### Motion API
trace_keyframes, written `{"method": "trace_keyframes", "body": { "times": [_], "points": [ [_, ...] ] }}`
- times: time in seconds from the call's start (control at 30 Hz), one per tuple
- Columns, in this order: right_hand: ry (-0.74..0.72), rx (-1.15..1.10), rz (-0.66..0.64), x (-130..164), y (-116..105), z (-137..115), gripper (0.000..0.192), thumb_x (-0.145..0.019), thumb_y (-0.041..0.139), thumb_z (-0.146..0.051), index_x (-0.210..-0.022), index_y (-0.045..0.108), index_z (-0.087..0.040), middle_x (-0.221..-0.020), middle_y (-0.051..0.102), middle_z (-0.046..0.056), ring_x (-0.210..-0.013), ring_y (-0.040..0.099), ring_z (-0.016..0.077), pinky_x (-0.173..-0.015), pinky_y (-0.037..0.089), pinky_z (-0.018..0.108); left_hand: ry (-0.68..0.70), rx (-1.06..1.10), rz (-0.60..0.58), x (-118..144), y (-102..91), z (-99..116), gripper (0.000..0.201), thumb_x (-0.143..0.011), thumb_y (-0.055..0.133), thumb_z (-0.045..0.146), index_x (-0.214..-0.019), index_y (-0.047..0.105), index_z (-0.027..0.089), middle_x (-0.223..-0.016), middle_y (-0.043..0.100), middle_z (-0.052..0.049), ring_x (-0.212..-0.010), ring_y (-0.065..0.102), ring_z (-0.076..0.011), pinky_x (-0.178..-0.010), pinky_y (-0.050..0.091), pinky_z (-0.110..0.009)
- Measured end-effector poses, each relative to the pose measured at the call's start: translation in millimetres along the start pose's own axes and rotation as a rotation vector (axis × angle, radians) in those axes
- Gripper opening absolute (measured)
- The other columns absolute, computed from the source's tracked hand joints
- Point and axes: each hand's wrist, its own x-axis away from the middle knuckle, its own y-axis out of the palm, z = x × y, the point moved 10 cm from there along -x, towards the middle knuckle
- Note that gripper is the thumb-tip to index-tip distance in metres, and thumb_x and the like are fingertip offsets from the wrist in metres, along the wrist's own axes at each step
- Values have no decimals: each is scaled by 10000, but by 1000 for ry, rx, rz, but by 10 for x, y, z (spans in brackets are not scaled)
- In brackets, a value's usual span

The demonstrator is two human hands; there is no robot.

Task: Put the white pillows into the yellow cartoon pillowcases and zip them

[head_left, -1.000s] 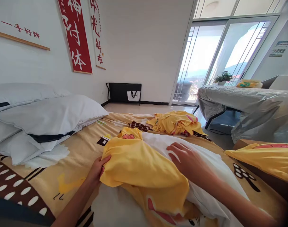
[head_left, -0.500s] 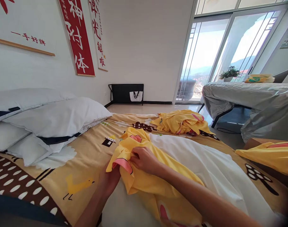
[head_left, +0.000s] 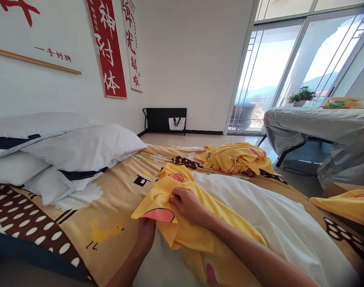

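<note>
From the head camera, my right hand pinches a fold of the yellow cotton pillowcase with the pink cartoon print, fingers closed on the cloth near its open end. My left hand sits just under the hanging edge of the same pillowcase, gripping it from below; its fingers are mostly hidden by the fabric. The pillowcase lies partly drawn over the long white pillow, whose bare white part stretches away to my right, so the case holds only the near end of it.

All this rests on the tan bedspread printed with brown houses and a yellow chick. Further along the bed lies a crumpled heap of yellow printed cloth, apart from my hands. To my left, a stack of white pillows with dark stripes leans by the wall.

On the white wall hang a red scroll with white characters and a narrower white scroll with red characters. A black folding rack stands on the floor by the wall. Tall glass sliding doors let in daylight, and a table under a grey plastic cover stands before them with a small potted green plant behind it.
</note>
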Motion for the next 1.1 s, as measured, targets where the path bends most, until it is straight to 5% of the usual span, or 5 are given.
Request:
{"method": "trace_keyframes", "body": {
  "times": [0.27, 0.47, 0.7, 0.93, 1.1],
  "points": [
    [-88, -46, 60, 21, -99, -38, 95, -855, 552, -171, -782, 609, -188, -787, 642, 10, -732, 553, 133, -676, 395, 243, -153, 280, -33, 125, 50, -119, 585, -449, 848, 313, -991, 686, 165, -974, 713, -112, -1033, 620, -321, -885, 500, -400],
    [-328, 389, 401, 449, -357, -575, 117, -892, 498, -214, -906, 612, -187, -929, 596, 80, -809, 521, 190, -708, 394, 321, -224, 492, -171, 165, 284, -87, 511, -603, 805, 272, -1085, 661, 184, -1093, 686, -92, -1115, 590, -295, -949, 486, -391],
    [-194, 476, 140, 258, -91, -493, 170, -816, 576, -143, -983, 601, -167, -962, 613, 77, -871, 517, 207, -733, 381, 323, -258, 531, -113, 99, 588, -49, 419, -698, 716, 208, -1110, 641, 195, -1064, 691, -75, -1052, 621, -248, -875, 527, -344],
    [-273, 531, 140, 195, 17, -436, 134, -785, 536, -73, -860, 607, -158, -866, 613, 70, -789, 512, 196, -711, 362, 317, -154, 457, -113, 95, 607, 66, 455, -612, 773, 177, -1051, 657, 206, -975, 697, -54, -962, 638, -212, -842, 514, -311],
    [-99, 287, 186, 74, -159, -170, 147, -803, 503, -65, -835, 604, -166, -815, 624, 49, -754, 536, 163, -698, 374, 266, -75, 409, -199, 38, 465, 100, 369, -639, 806, 343, -953, 667, 207, -931, 672, -33, -888, 617, -170, -783, 485, -259]
  ]
}}
